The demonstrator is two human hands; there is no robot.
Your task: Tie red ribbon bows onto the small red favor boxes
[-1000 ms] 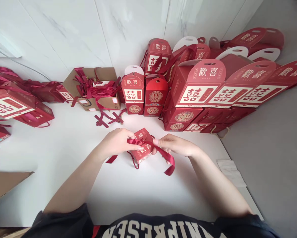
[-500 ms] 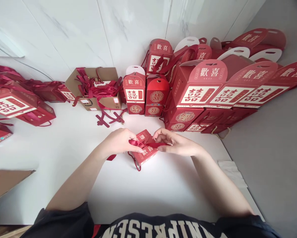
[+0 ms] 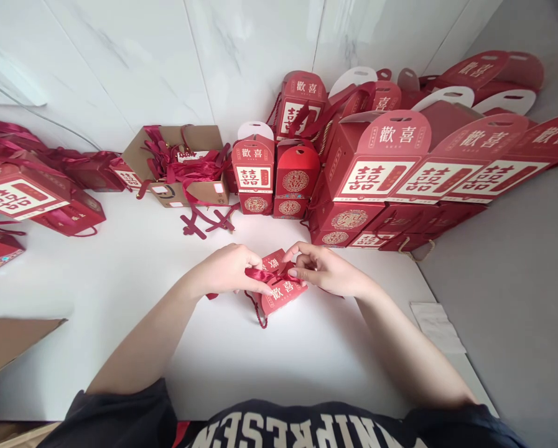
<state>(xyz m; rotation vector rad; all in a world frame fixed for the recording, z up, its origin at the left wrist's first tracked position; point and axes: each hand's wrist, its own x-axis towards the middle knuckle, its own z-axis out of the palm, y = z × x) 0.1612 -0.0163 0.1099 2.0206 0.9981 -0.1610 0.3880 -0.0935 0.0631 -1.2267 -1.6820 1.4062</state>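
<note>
Left pile: red cardboard gift boxes with white label panels (image 3: 22, 199) lie on their sides at ten o'clock from the hands, well apart from them.
Carton: an open brown cardboard carton (image 3: 185, 168) spilling loose ribbons sits at eleven o'clock against the marble wall.
Left hand: the left hand (image 3: 227, 270) is closed, its fingertips pinching a loop of ribbon at the box's nine o'clock side.
Ribbon: the dark red satin ribbon (image 3: 260, 274) looks soft, limp and slippery, so a fingertip pinch close to the knot likely holds it best.
Box: the small red paper gift box (image 3: 283, 292) rests tilted on the white table (image 3: 120, 298), centre, between both hands; it appears light and easily crushed, safest gripped by its side walls.
Right hand: the right hand (image 3: 328, 270) is curled narrow, fingertips nipping the ribbon at the box top.
Right stack: tall red handled boxes (image 3: 381, 168) crowd one to two o'clock, near the right hand.
Room: bare tabletop opens toward six and eight o'clock; the table's edge drops to grey floor (image 3: 516, 280) at three o'clock.
</note>
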